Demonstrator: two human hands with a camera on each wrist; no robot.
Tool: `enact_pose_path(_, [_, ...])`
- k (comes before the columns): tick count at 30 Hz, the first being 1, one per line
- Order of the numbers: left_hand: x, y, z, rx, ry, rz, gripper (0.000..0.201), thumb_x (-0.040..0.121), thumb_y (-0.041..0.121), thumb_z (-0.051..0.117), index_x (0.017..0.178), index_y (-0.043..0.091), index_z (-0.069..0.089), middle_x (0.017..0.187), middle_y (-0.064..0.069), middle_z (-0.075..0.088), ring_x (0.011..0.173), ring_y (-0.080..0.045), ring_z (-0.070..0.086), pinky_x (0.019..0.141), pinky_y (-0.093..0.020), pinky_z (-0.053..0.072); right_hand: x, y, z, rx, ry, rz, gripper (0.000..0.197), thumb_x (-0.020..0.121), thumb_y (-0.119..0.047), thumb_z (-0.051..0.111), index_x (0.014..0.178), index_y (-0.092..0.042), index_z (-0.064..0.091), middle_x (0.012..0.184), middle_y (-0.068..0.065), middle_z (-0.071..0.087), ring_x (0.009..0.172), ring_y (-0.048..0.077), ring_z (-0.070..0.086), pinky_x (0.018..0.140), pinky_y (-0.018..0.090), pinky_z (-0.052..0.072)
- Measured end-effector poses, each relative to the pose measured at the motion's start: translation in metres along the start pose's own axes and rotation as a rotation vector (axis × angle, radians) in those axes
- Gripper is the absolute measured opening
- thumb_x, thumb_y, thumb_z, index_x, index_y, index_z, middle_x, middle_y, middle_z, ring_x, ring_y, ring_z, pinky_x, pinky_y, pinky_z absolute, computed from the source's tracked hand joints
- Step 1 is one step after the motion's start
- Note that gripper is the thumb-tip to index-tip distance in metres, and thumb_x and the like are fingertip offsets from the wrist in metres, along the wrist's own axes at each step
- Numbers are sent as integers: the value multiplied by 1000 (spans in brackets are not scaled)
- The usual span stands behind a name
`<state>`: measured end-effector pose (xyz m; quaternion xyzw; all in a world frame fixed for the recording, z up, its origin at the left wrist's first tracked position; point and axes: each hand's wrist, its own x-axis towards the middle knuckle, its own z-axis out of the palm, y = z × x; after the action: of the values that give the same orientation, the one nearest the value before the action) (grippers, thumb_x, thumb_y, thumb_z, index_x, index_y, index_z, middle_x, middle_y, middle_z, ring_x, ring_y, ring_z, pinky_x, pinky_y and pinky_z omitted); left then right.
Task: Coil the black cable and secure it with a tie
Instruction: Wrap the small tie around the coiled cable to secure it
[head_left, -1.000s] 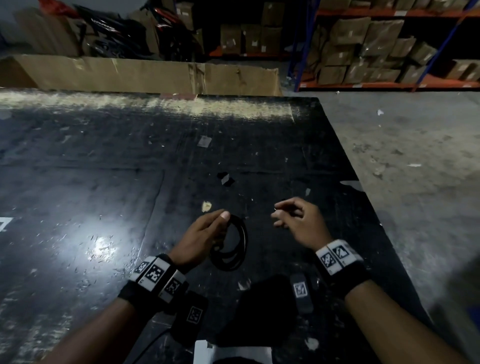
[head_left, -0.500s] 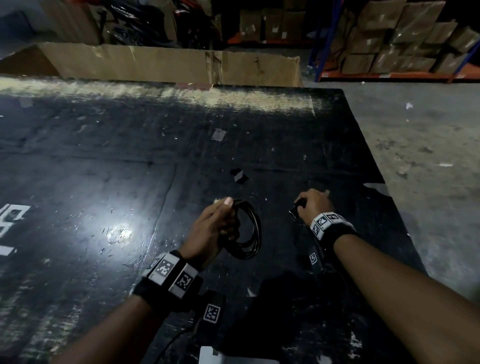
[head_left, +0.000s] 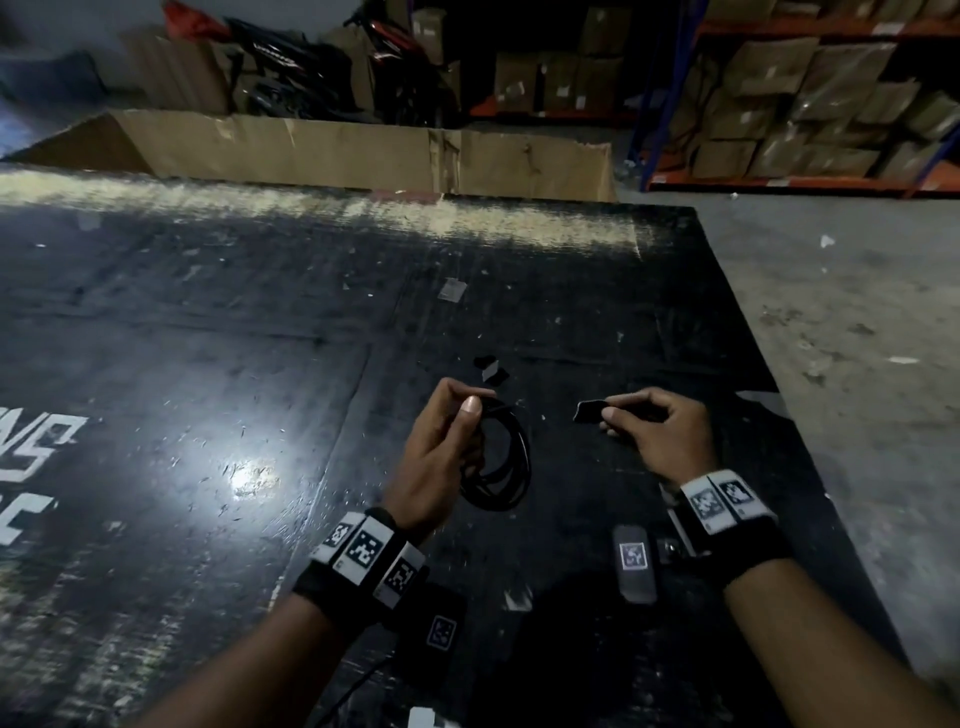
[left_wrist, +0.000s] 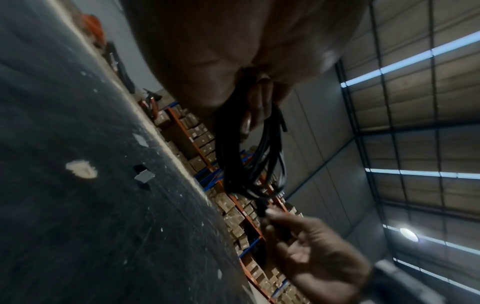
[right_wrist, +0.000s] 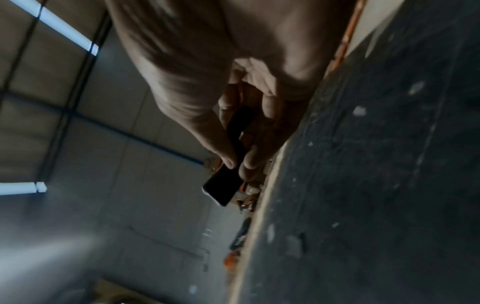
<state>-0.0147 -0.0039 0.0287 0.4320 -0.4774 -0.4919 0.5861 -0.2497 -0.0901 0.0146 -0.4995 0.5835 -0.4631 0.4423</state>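
— How far along was the job?

— The coiling looked done. The left hand (head_left: 441, 457) gripped the black cable (head_left: 506, 462) as a bundle of loops, held above the desk (head_left: 208, 364), near its 5 o'clock corner.

— And the tie?

— Not yet on. The right hand (head_left: 662, 434) pinched the flat black tie (head_left: 589, 411) between thumb and fingers, at 3 o'clock from the coil, apart from it. Wrapping and fastening seemingly remained.

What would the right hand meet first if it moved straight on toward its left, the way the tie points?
Probably the coiled cable that the left hand holds; depth is unclear.
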Motion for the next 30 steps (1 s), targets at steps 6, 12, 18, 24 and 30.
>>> enact_pose_path(6, [0, 2, 9, 334, 126, 207, 18, 108, 27, 44, 113, 18, 59, 75, 17, 63, 60, 3, 51, 60, -19, 39, -89, -51, 19, 414, -117, 168, 9, 82, 8, 72, 89, 2, 73, 69, 10, 75, 55, 18, 72, 52, 19, 57])
enact_pose_path(12, [-11, 14, 24, 508, 118, 397, 12, 108, 16, 48, 115, 12, 58, 91, -4, 73, 75, -17, 71, 62, -29, 56, -116, -45, 53, 468, -38, 316, 9, 85, 7, 69, 80, 0, 71, 72, 13, 75, 62, 19, 73, 56, 23, 58])
enact_pose_path(18, [-21, 12, 28, 605, 53, 483, 14, 107, 17, 47, 116, 21, 57, 78, 11, 61, 61, -4, 58, 55, -19, 47, -115, -42, 64, 524, 46, 437, 6, 84, 2, 72, 87, -3, 72, 80, 15, 77, 67, 19, 74, 55, 23, 56])
enact_pose_path(24, [-35, 10, 29, 706, 4, 516, 16, 106, 24, 47, 118, 25, 57, 87, 13, 65, 71, -7, 67, 60, -36, 58, -119, -48, 65, 598, 44, 455, 22, 82, 0, 74, 69, -14, 63, 67, 8, 70, 63, 21, 66, 63, 29, 50])
enact_pose_path(30, [-38, 14, 34, 820, 19, 610, 26, 103, 21, 49, 126, 21, 61, 105, 2, 73, 88, -5, 66, 76, -21, 55, -134, -57, 71, 780, 21, 475, 27, 90, -16, 62, 109, 3, 69, 111, 27, 72, 106, 42, 70, 90, 48, 54])
